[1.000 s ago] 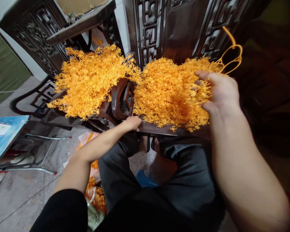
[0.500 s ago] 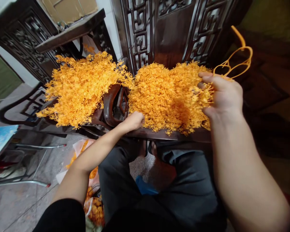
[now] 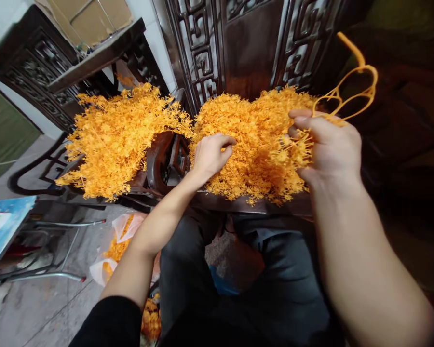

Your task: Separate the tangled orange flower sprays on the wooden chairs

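Observation:
My right hand (image 3: 334,149) is closed around orange plastic flower sprigs (image 3: 292,149); their small star-shaped tips stick out toward the left. Over the back of that hand rises a looped orange plastic stem (image 3: 359,91) with a thicker straight end. My left hand (image 3: 215,154) hovers at the left part of a big orange flower heap (image 3: 253,125), its thumb and forefinger apart and nothing visible between them. Its other fingers are partly hidden. The heap rests on a dark wooden seat (image 3: 253,206) in front of me.
Left of a carved wooden armrest (image 3: 159,161) lies a second orange flower heap (image 3: 112,144). A carved chair back (image 3: 253,48) stands behind. On the floor are plastic bags (image 3: 121,241) with orange pieces, beside a blue-topped folding table (image 3: 10,226).
My left hand has moved up and away from the seat's front edge onto the heap, and its fingers have spread. My right hand keeps its hold, shifting only slightly.

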Tool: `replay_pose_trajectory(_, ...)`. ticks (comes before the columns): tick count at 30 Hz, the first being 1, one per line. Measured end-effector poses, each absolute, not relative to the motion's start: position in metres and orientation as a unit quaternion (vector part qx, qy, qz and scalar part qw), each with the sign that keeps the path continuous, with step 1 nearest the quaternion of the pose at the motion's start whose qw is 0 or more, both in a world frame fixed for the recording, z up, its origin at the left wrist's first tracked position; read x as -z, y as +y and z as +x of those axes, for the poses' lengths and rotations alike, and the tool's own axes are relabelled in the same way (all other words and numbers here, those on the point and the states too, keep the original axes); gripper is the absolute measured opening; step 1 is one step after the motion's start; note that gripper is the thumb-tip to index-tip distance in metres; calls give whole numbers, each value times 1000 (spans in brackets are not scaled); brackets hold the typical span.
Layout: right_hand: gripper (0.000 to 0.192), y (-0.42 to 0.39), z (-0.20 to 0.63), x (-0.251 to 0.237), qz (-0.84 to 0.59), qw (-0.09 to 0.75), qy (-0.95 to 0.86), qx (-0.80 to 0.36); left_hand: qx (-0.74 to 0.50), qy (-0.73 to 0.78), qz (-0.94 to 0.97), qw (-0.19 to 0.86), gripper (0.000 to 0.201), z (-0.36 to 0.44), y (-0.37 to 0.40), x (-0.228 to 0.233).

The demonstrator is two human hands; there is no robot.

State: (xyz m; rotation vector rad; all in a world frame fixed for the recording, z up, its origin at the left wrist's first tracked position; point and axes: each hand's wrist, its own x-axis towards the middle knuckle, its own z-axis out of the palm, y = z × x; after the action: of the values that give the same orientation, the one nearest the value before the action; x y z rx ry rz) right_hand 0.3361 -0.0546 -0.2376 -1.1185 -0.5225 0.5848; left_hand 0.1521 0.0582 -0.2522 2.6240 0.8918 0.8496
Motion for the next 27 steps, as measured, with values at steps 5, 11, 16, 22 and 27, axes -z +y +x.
replay_pose_trajectory(5,19,-53,330,233,-459,803,-186,-331,-327,293,884,159,25,171,69,244)
replay_pose_trajectory(11,17,-50,329,238,-458,798,-203,-336,-378,310,849,199,27,194,82,241)
replay_pose_trajectory(16,22,-56,326,238,-485,757,-229,-372,-392,344,830,196,28,210,97,254)
replay_pose_trajectory(22,23,-60,332,239,-519,642,-302,-476,-266,429,842,191,28,220,99,272)
replay_pose_trajectory(27,22,-52,337,246,-576,629,-272,-446,-351,270,880,172,38,196,57,226)
